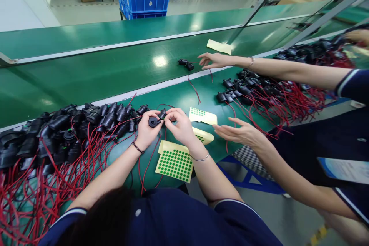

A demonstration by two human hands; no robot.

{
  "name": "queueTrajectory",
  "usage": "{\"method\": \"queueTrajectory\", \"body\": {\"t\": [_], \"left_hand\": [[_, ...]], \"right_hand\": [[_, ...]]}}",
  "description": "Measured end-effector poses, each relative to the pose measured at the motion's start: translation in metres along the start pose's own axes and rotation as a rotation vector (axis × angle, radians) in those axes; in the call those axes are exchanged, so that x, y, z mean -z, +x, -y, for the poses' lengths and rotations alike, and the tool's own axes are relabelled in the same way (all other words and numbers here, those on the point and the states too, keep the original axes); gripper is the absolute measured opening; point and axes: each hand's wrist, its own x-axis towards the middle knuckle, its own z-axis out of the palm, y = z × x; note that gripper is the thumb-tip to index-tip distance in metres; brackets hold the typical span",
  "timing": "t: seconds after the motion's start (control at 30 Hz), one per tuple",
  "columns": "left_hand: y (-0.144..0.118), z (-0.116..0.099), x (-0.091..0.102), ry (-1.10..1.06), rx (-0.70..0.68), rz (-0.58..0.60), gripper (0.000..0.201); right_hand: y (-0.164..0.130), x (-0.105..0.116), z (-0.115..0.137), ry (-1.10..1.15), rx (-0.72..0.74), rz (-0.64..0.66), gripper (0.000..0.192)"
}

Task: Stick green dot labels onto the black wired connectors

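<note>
Between my two hands is a black plastic fitting (153,122) with red wires, its round end facing up. My left hand (146,132) is closed around its left side. The thumb and fingers of my right hand (180,126) are pinched together at its right end; whether a small sticker is between them is hidden. Beneath my right wrist lies a yellowish sheet of green round stickers (174,161). A curled sticker sheet (203,135) and a partly used sheet (202,115) are just to the right.
Left of me is a heap of similar black fittings (109,117) with tangled red wires. A co-worker's hands (215,61) reach in from the right, near a single fitting (186,64) on the green belt (115,71). Another heap (245,84) lies at right; blue crates (150,0) stand beyond.
</note>
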Motion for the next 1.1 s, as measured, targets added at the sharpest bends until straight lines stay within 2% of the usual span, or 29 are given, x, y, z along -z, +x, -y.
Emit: {"method": "queueTrajectory", "body": {"t": [0.1, 0.23, 0.33, 0.6, 1.1], "left_hand": [[0.000, 0.002, -0.001, 0.022, -0.053, -0.005, 0.034], [0.000, 0.007, 0.000, 0.053, -0.028, 0.037, 0.027], [0.000, 0.010, 0.000, 0.096, -0.035, 0.029, 0.026], [-0.003, 0.017, -0.001, 0.204, -0.188, -0.032, 0.037], [-0.006, 0.018, -0.004, 0.267, -0.280, -0.084, 0.042]], "right_hand": [[-0.001, 0.001, 0.004, 0.146, -0.105, -0.011, 0.011], [-0.004, -0.003, 0.010, 0.390, -0.239, 0.066, 0.019], [-0.006, -0.010, 0.013, 0.480, -0.298, 0.060, 0.022], [-0.005, -0.020, 0.014, 0.497, -0.336, 0.021, 0.018], [-0.005, -0.024, 0.016, 0.441, -0.312, -0.009, 0.011]]}}
